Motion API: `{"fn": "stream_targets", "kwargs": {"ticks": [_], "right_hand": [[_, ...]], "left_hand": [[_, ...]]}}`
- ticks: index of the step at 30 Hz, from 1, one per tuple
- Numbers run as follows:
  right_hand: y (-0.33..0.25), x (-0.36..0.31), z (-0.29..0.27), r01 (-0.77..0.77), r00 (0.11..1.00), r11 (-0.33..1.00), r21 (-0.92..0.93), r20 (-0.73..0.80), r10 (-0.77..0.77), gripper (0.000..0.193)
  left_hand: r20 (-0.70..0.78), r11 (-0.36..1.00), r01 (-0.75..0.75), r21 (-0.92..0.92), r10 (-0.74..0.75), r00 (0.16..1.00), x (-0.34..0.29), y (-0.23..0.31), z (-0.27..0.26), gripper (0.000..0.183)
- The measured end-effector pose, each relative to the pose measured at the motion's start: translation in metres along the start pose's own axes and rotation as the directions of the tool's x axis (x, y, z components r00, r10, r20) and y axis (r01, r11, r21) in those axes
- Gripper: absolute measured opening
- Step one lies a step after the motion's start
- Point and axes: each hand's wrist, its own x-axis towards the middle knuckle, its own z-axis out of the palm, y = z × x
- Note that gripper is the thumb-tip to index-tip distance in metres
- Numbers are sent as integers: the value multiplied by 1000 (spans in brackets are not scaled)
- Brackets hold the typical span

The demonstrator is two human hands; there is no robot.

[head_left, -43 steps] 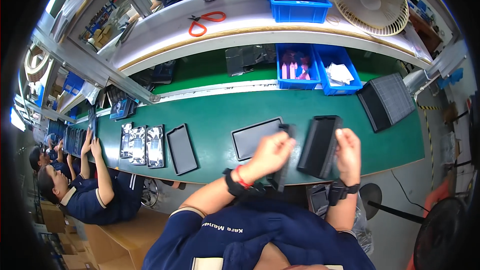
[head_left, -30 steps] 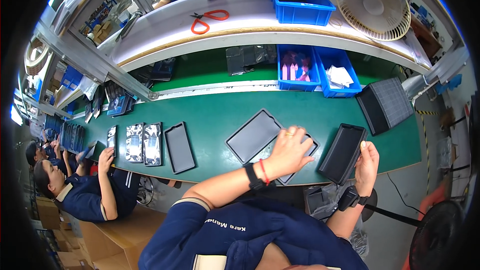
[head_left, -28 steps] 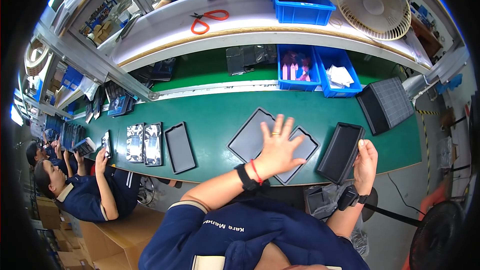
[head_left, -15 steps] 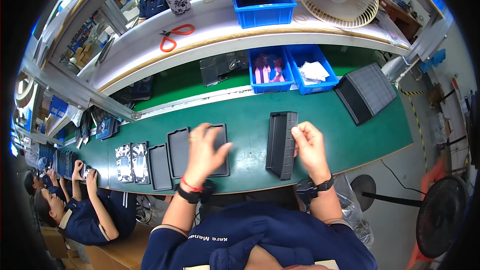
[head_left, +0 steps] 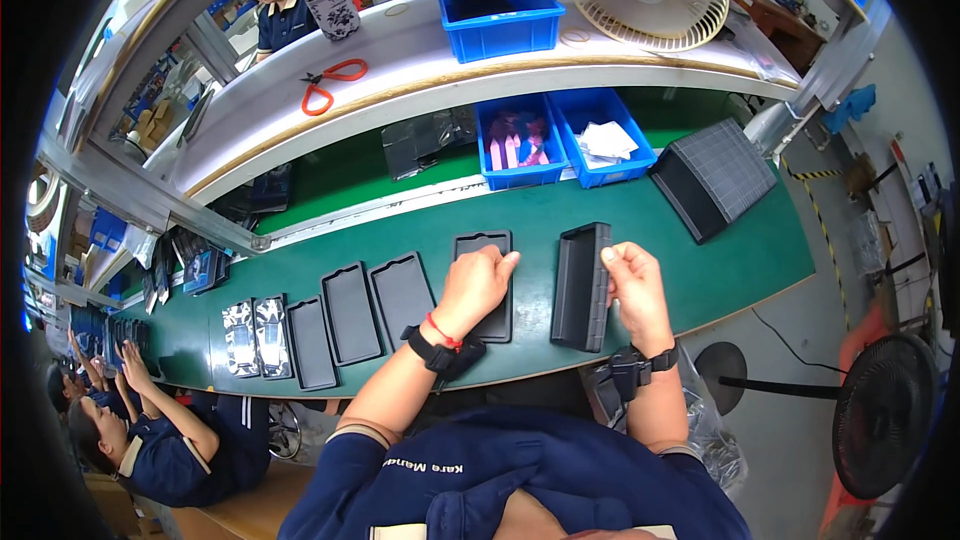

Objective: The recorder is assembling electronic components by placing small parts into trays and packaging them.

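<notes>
On the belt: I log a green conveyor [head_left: 700,270].
Stack: black trays [head_left: 582,285], on edge at 5 o'clock, my right hand [head_left: 635,285] gripping.
Tray: black tray [head_left: 485,280], flat, my left hand [head_left: 475,285] pressing, fingers curled.

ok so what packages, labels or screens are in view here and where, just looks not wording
Two silvery foil pouches: flat on the green belt, far left of the tray row.
Dark plastic bags: on the green shelf, left of the blue bins.
White packets: in the right blue bin.
No screens or signs visible.
</notes>
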Motion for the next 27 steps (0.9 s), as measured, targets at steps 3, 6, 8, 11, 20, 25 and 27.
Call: {"fn": "stream_targets", "kwargs": {"ticks": [3, 6, 8, 11, 20, 25, 27], "right_hand": [[2, -2, 16, -15, 999, 999, -32, 37, 17, 17], [20, 4, 20, 210, 978, 941, -267, 40, -207, 15], [8, -4, 13, 97, 993, 973, -212, -45, -109, 16], [7, -1, -24, 49, 968, 995, -87, -242, -69, 21], [18, 6, -24, 157, 983, 928, -337, -39, -180, 18], [3, 1, -27, -79, 967, 980, -185, -253, 31, 24], [18, 14, -89, 41, 955, 996, -85, -290, -64, 23]], "left_hand": [[104, 995, -36, -92, 46, 994, 0, 22, 18, 40], [171, 880, 7, -475, 85, 982, 2, 33, 49, 35], [159, 883, -6, -469, 92, 983, 1, 32, 55, 35], [64, 871, 56, -489, -28, 998, 3, 30, 53, 37], [332, 897, 132, -421, 18, 943, 9, 55, 69, 43], [147, 801, 99, -591, -14, 989, 11, 49, 91, 40], [156, 862, 66, -503, 15, 988, 13, 52, 89, 39]]}}
